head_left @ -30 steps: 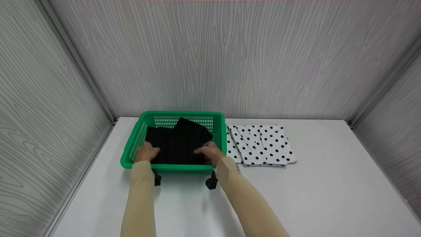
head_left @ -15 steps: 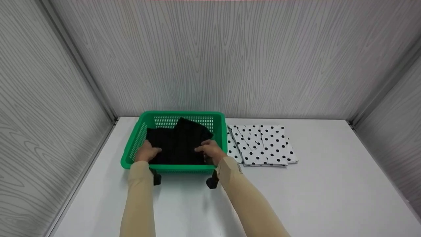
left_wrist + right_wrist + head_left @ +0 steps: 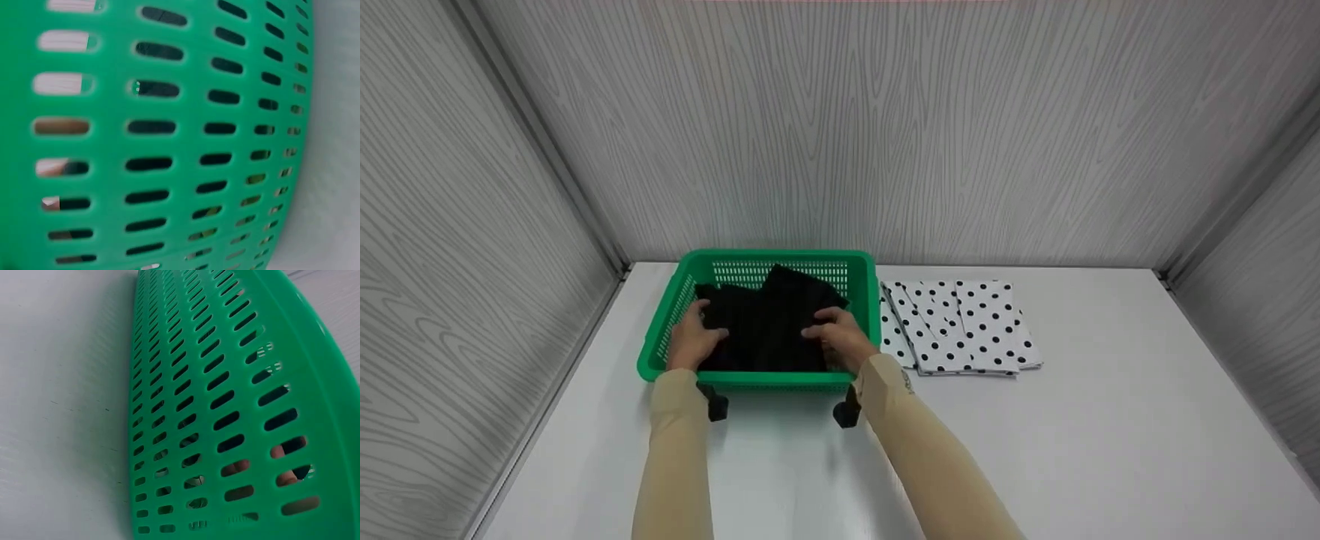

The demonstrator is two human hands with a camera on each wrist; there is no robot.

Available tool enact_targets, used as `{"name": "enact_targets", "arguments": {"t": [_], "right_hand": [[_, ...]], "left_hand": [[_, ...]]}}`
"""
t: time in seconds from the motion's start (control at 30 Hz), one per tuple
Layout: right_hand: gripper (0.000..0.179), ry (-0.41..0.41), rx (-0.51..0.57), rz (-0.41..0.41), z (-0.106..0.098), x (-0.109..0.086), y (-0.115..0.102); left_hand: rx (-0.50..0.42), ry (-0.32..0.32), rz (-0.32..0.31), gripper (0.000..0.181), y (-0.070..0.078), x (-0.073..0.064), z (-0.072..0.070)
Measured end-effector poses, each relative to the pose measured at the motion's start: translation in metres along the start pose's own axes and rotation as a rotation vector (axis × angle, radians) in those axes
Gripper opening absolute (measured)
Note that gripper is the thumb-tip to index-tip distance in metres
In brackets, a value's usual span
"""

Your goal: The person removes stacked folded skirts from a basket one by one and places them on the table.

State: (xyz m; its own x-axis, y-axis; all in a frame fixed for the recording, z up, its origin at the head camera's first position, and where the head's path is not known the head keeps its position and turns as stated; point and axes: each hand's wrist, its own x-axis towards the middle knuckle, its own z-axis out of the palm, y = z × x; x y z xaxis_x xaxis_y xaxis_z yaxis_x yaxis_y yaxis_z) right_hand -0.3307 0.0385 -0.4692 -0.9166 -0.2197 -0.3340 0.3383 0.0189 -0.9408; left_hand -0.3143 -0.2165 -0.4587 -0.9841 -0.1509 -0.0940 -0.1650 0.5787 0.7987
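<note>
A black cloth lies bunched inside a green slotted plastic basket, its upper right corner standing against the back wall. My left hand reaches over the front left rim, thumb and forefinger spread apart at the cloth's left edge. On the other side my right hand reaches in at the right, thumb and forefinger apart over the cloth's right side. The remaining fingers are mostly hidden below. In both wrist views the basket wall fills much of the picture; fingertips show through slots in the right wrist view.
Folded white cloths with black dots lie right beside the basket on the white table. Grey wood-patterned panels enclose the table at the back and sides.
My left hand's forefinger and thumb have spread apart and moved slightly forward over the cloth. The right hand's fingers have parted a little too. The black cloth's left part has shifted slightly.
</note>
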Motion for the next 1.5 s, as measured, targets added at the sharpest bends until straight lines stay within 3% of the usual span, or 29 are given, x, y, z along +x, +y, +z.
{"name": "enact_targets", "arguments": {"t": [0.2, 0.37, 0.53, 0.7, 1.03, 1.27, 1.5], "right_hand": [[0.069, -0.054, -0.007, -0.028, 0.003, -0.002, 0.002], [0.078, -0.107, -0.119, -0.004, 0.008, -0.004, 0.005], [0.078, -0.133, -0.217, -0.059, 0.01, -0.002, 0.004], [0.079, -0.144, -0.23, -0.136, 0.006, -0.002, 0.001], [0.08, -0.155, -0.231, -0.24, -0.005, -0.012, -0.007], [0.081, -0.169, -0.227, -0.334, -0.018, -0.024, -0.018], [0.081, -0.143, -0.194, -0.348, -0.031, -0.033, -0.028]], "left_hand": [[0.009, -0.142, 0.015, 0.082, -0.003, -0.001, -0.002], [0.019, -0.228, 0.029, 0.077, -0.007, -0.003, 0.0], [-0.008, -0.198, 0.081, 0.067, -0.005, -0.005, -0.001], [-0.069, -0.165, 0.113, 0.068, -0.002, -0.006, -0.002], [-0.097, -0.104, 0.138, 0.07, 0.003, -0.01, -0.004], [-0.131, -0.076, 0.189, 0.071, 0.017, -0.018, -0.005], [-0.154, -0.029, 0.256, 0.07, 0.035, -0.023, -0.002]]}}
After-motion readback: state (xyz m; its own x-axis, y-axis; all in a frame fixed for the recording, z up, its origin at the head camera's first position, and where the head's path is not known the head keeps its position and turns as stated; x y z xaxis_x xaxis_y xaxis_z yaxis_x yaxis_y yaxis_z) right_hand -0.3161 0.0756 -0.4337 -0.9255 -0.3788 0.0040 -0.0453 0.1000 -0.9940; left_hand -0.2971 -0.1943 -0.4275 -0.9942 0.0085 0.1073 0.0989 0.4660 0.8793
